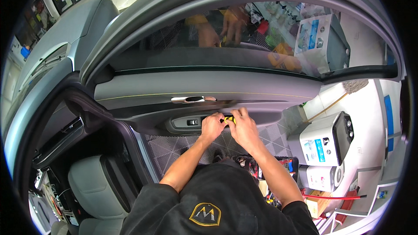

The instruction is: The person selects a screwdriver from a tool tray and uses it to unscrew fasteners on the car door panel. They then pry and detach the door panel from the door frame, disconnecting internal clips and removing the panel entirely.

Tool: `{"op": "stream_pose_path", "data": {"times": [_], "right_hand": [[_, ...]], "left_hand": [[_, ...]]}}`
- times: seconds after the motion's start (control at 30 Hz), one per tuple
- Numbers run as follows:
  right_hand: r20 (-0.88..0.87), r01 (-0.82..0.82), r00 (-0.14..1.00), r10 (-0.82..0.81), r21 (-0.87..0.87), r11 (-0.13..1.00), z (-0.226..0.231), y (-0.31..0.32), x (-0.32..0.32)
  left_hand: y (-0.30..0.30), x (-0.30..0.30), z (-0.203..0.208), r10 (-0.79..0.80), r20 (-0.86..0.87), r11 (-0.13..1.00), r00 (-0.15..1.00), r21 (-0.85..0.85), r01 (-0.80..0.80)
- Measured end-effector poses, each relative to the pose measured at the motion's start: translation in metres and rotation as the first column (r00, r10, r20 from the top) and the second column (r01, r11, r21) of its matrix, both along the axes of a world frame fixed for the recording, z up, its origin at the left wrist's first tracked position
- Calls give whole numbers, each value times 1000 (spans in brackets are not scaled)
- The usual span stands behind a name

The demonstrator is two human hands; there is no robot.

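Note:
An open car door's grey inner panel (pixel 209 85) stretches across in front of me. My right hand (pixel 244 131) is closed round a short yellow-and-black tool (pixel 229 119) at the armrest; it looks like a screwdriver, its tip hidden. Close against it, my left hand (pixel 211 127) has its fingers pinched together over the armrest, and what they hold is hidden. Left of that hand sits the window switch (pixel 192 122) in its grey trim (pixel 178 123). Above both hands is the chrome inner door handle (pixel 193 99).
The door's window glass (pixel 174 39) rises beyond the panel. To the left are the doorway and a grey seat (pixel 93 185). On the right stand a white-and-black machine (pixel 320 141), a tool bag (pixel 291 165) and a red bar (pixel 331 197). Patterned tiles (pixel 167 146) cover the floor.

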State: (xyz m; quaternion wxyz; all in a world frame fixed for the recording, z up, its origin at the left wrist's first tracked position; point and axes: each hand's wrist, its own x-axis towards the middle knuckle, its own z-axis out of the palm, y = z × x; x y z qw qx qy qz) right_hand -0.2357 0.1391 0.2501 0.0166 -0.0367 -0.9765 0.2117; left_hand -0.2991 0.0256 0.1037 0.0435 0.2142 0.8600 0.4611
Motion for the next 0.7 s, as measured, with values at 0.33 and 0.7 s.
{"op": "stream_pose_path", "data": {"times": [0.33,0.7], "right_hand": [[-173,-315,936,305,-30,949,15,25,1],[-314,-529,831,459,-188,828,-16,61,-20]], "left_hand": [[-1,3,-3,80,-49,993,996,-88,-84],[16,29,2,305,-38,940,952,-147,-307]]}}
